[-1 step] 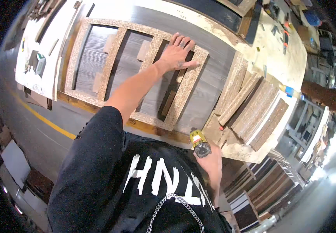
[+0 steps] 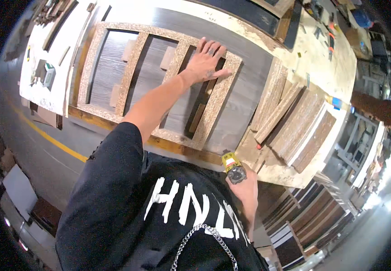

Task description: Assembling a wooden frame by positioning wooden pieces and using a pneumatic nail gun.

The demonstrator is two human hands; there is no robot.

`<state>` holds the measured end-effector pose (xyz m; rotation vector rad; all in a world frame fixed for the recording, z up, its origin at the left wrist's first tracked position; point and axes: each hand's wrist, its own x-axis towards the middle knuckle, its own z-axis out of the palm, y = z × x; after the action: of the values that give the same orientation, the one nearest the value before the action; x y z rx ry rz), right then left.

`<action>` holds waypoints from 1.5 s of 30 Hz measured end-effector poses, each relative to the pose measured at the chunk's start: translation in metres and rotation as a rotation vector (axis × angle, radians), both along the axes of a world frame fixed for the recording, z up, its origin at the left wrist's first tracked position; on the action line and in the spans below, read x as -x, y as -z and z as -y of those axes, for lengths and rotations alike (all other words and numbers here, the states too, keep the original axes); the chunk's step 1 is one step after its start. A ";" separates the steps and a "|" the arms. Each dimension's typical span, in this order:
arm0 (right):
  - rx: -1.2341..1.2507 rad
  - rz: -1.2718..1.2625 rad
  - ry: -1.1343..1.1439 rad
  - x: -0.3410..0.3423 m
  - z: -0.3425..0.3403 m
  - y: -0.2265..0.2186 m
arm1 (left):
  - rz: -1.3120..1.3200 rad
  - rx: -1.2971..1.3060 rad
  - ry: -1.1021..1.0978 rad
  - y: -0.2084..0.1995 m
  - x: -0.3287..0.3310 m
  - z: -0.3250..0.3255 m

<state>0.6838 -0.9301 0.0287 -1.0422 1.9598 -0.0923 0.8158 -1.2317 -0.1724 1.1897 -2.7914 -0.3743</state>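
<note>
While my left hand (image 2: 208,63) lies splayed across the far right of the particleboard frame (image 2: 217,101) on the grey panel (image 2: 251,92), my right hand (image 2: 246,186) clasps a yellow tool (image 2: 231,163), near right. Judged stiff; lift by outer rails (image 2: 91,63).

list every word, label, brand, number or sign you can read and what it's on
Black shirt: large white letters, clear but not copied here.
Yellow-and-black tool in the right hand: dark marks, too small to read.
Pale worktop, far edge: faint marks, too small to read.
</note>
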 end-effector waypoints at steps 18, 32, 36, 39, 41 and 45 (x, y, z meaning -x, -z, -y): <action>0.039 -0.035 0.319 0.004 -0.112 0.030 | -0.003 -0.021 0.097 -0.028 -0.090 -0.218; 0.106 -0.051 0.170 -0.006 -0.137 0.031 | -0.057 0.092 0.160 -0.013 -0.092 -0.222; 0.057 0.146 0.205 -0.006 -0.119 0.017 | -0.062 0.113 0.153 -0.007 -0.095 -0.224; 0.197 -0.004 0.191 -0.007 -0.125 0.034 | -0.069 0.125 0.166 -0.005 -0.094 -0.224; 0.155 -0.054 0.192 -0.003 -0.118 0.052 | -0.018 0.128 0.153 -0.005 -0.095 -0.224; 0.049 0.075 0.342 0.006 -0.103 0.075 | -0.032 0.123 0.167 -0.004 -0.093 -0.225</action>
<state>0.6774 -0.8267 -0.0458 -0.7140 2.0575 -0.3634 0.9087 -1.0065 -0.1679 0.9214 -2.8470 -0.2272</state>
